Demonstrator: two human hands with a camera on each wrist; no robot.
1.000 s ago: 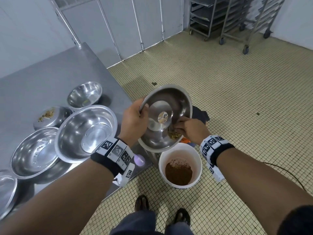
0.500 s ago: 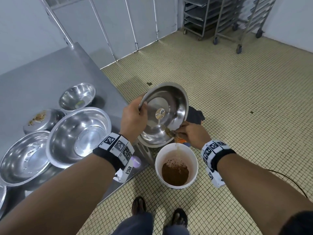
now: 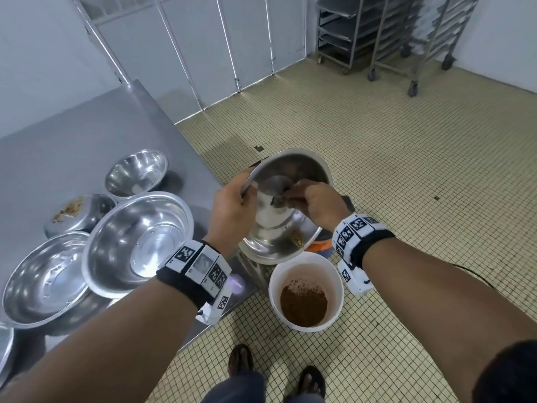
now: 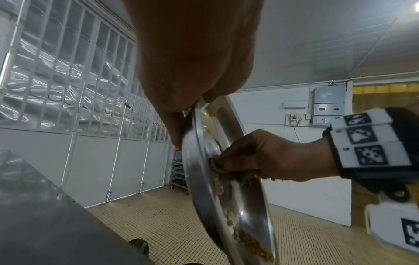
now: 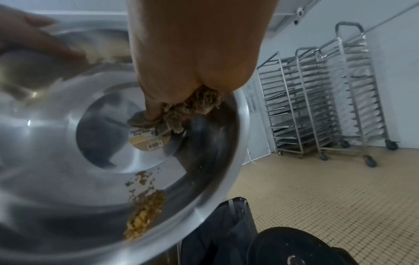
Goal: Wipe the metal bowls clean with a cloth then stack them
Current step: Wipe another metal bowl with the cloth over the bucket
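Tilted metal bowl [image 3: 286,199] held over the white bucket [image 3: 305,292], off the counter [image 3: 72,135] edge; left hand [image 3: 231,212] grip closed on its rim. Right hand [image 3: 322,206] grip bunched around a soiled cloth [image 5: 192,107], pressed against the bowl's base. Yellow-brown crumbs [image 5: 145,213] gathered at the lower inner wall.

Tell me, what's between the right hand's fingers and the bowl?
A crumpled cloth, pressed by the right hand against the tilted bowl; the right wrist view shows it best.

Your way left is crowded by bowls [image 3: 136,242] on the steel table [image 3: 72,146]; a white bucket [image 3: 305,295] blocks below; tiled floor [image 3: 406,170] lies open to your right.
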